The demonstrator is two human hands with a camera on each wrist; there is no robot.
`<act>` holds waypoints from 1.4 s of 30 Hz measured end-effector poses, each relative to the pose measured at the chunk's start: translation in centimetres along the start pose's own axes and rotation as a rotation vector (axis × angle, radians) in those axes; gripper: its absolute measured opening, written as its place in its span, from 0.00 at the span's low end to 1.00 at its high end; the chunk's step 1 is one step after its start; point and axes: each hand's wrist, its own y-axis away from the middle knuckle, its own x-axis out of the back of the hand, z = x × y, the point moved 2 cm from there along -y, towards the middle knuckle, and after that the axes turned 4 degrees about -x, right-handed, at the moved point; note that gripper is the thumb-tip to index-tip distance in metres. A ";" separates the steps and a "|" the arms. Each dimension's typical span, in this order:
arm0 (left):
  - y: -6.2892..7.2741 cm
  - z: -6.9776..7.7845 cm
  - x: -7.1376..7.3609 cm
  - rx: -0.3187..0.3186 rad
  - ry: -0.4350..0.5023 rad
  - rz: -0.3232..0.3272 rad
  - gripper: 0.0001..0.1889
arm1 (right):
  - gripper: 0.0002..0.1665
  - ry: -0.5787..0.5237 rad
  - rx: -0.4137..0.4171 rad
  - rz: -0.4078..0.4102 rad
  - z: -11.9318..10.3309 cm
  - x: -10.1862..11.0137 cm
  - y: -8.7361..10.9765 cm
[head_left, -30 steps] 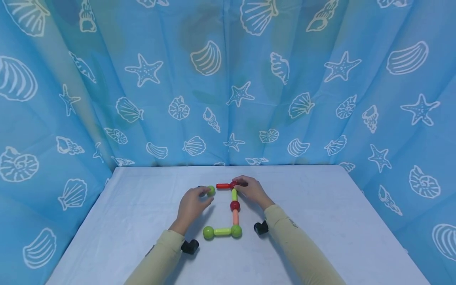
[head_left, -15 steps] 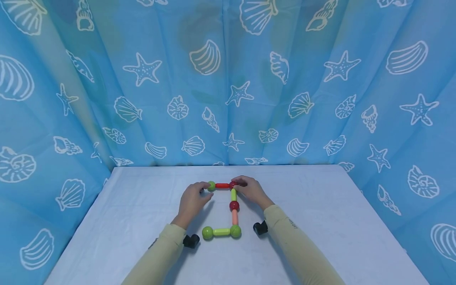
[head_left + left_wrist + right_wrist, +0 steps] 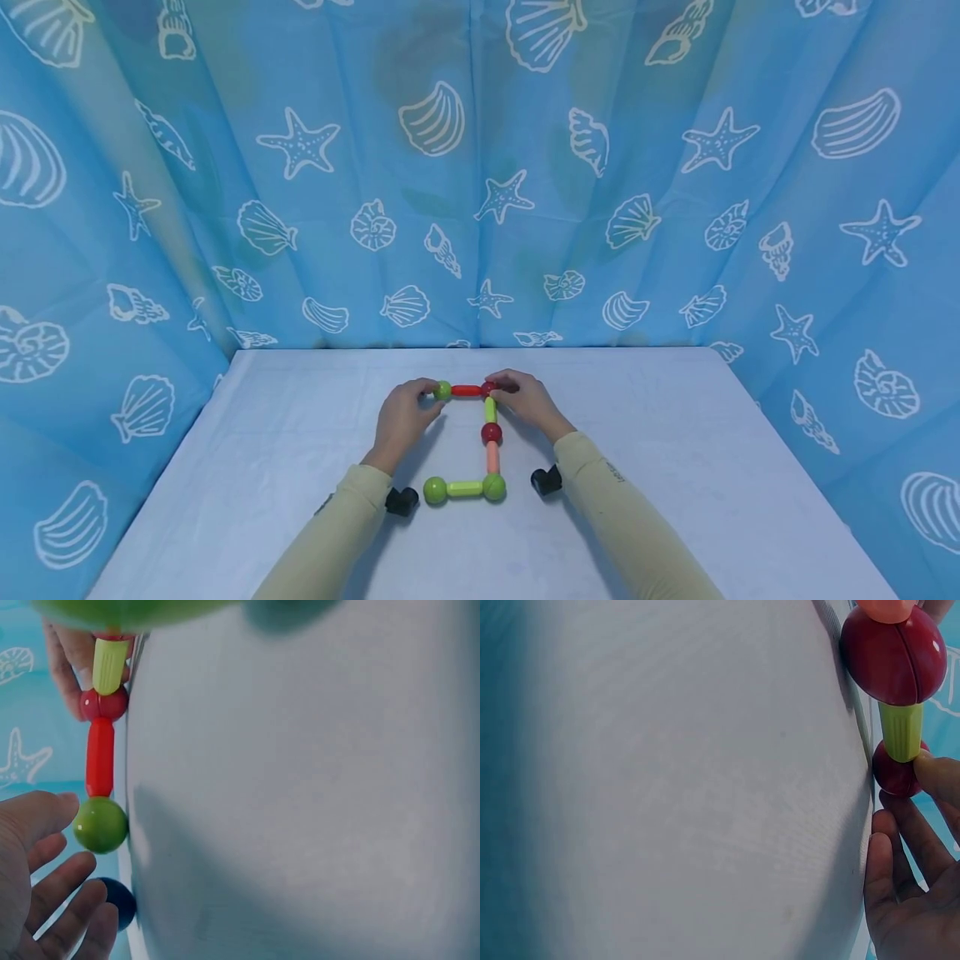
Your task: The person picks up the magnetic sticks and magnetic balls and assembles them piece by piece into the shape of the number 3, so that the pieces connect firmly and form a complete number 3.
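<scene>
Near the far edge, my left hand (image 3: 402, 421) has its thumb and index finger at a green ball (image 3: 100, 825), which meets the end of a red rod (image 3: 466, 390). My right hand (image 3: 530, 403) pinches the dark red ball (image 3: 897, 772) at the rod's other end. From that corner a yellow-green rod (image 3: 491, 409), a second red ball (image 3: 491, 432) and a salmon rod (image 3: 492, 457) run toward the front. There they join a green corner ball (image 3: 494, 487), with a yellow-green rod (image 3: 465, 489) leading left to another green ball (image 3: 435, 490).
A dark blue ball (image 3: 120, 904) shows beyond my left fingers, mostly hidden. Black wrist cameras (image 3: 402, 502) sit by both sleeves. Everything lies on a white-covered table (image 3: 637, 400), with a blue shell-print curtain (image 3: 480, 208) around its back and sides.
My left hand has brought the green ball up to the red rod's free left end, where there was a gap. The right hand has stayed on its red ball.
</scene>
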 end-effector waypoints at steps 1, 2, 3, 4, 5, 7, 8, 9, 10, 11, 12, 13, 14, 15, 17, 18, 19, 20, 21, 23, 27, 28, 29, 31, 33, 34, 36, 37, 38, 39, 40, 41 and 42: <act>-0.1 0.0 0.0 0.001 -0.001 0.002 0.19 | 0.18 -0.001 0.000 -0.001 0.0 0.0 0.0; -0.1 -0.1 0.0 0.002 -0.003 0.003 0.19 | 0.18 -0.001 0.000 -0.002 0.0 0.0 0.0; -0.2 -0.1 0.0 0.000 -0.001 0.005 0.19 | 0.18 -0.001 0.000 -0.002 0.0 0.0 0.0; -0.3 -0.1 -0.1 -0.002 -0.005 0.004 0.19 | 0.18 -0.002 -0.001 -0.002 0.1 0.1 0.0; -0.3 -0.2 -0.1 -0.002 -0.005 0.002 0.20 | 0.18 -0.003 -0.002 -0.002 0.0 0.1 0.0; -0.5 -0.2 -0.2 0.005 0.000 -0.004 0.20 | 0.18 -0.006 -0.006 -0.002 0.0 0.1 0.1; -0.6 -0.3 -0.3 0.011 0.006 -0.007 0.21 | 0.18 -0.008 -0.007 -0.002 0.0 0.1 0.1; -0.7 -0.4 -0.4 0.018 0.016 -0.010 0.21 | 0.18 -0.012 -0.008 -0.004 0.0 0.1 0.1; -0.8 -0.5 -0.5 0.024 0.024 -0.011 0.22 | 0.18 -0.014 -0.009 -0.005 0.0 0.1 0.1; -0.8 -0.6 -0.5 0.032 0.033 -0.013 0.22 | 0.18 -0.013 -0.010 -0.007 0.0 0.1 0.1; -0.9 -0.7 -0.6 0.038 0.041 -0.015 0.22 | 0.18 -0.014 -0.010 -0.008 0.0 0.1 0.2; -1.0 -0.9 -0.7 0.039 0.048 -0.012 0.22 | 0.18 -0.014 -0.010 -0.009 0.0 0.1 0.1; -1.0 -1.0 -0.7 0.039 0.057 -0.008 0.22 | 0.18 -0.015 -0.011 -0.011 0.0 0.1 0.1; -1.1 -1.1 -0.7 0.038 0.068 -0.005 0.21 | 0.18 -0.014 -0.011 -0.013 0.0 0.1 0.1; -1.2 -1.3 -0.7 0.035 0.090 0.001 0.21 | 0.18 -0.011 -0.013 -0.014 0.1 0.0 0.0; -1.2 -1.3 -0.6 0.032 0.103 0.003 0.21 | 0.18 -0.011 -0.014 -0.014 0.1 0.0 0.0; -1.3 -1.3 -0.6 0.028 0.116 0.004 0.20 | 0.18 -0.011 -0.017 -0.014 0.1 0.0 0.0; -1.3 -1.3 -0.6 0.029 0.125 0.001 0.20 | 0.18 -0.011 -0.018 -0.014 0.2 0.0 -0.1; -1.4 -1.3 -0.6 0.027 0.132 -0.004 0.20 | 0.18 -0.011 -0.020 -0.013 0.2 0.0 -0.1; -1.5 -1.3 -0.6 0.023 0.139 -0.011 0.20 | 0.18 -0.012 -0.020 -0.013 0.1 0.1 0.0; -1.6 -1.3 -0.7 0.028 0.153 -0.020 0.18 | 0.18 -0.015 -0.014 -0.017 0.0 0.2 0.1; -1.7 -1.3 -0.7 0.032 0.159 -0.021 0.18 | 0.18 -0.013 -0.013 -0.018 0.0 0.1 0.1; -1.7 -1.3 -0.7 0.036 0.163 -0.020 0.18 | 0.18 -0.012 -0.013 -0.017 0.0 0.1 0.1; -1.7 -1.3 -0.7 0.045 0.173 -0.020 0.17 | 0.18 -0.010 -0.014 -0.014 -0.1 0.1 0.1; -1.8 -1.4 -0.7 0.057 0.182 -0.023 0.17 | 0.18 -0.010 -0.013 -0.011 -0.1 0.1 0.2; -1.8 -1.4 -0.7 0.062 0.182 -0.025 0.17 | 0.18 -0.010 -0.013 -0.009 -0.1 0.1 0.3; -1.8 -1.4 -0.8 0.071 0.189 -0.027 0.17 | 0.18 -0.013 -0.015 -0.009 -0.2 0.2 0.3; -1.9 -1.4 -0.8 0.075 0.192 -0.028 0.17 | 0.18 -0.013 -0.016 -0.010 -0.2 0.2 0.3; -1.9 -1.3 -0.8 0.079 0.194 -0.029 0.17 | 0.18 -0.013 -0.017 -0.010 -0.2 0.2 0.3; -1.9 -1.3 -0.9 0.080 0.197 -0.028 0.16 | 0.18 -0.012 -0.019 -0.010 -0.2 0.2 0.3; -1.9 -1.3 -0.9 0.080 0.199 -0.026 0.16 | 0.18 -0.013 -0.021 -0.011 -0.1 0.2 0.3; -2.0 -1.3 -0.9 0.082 0.205 -0.027 0.16 | 0.18 -0.014 -0.024 -0.011 -0.1 0.2 0.2; -2.0 -1.3 -0.9 0.083 0.209 -0.027 0.16 | 0.18 -0.014 -0.024 -0.010 -0.1 0.2 0.2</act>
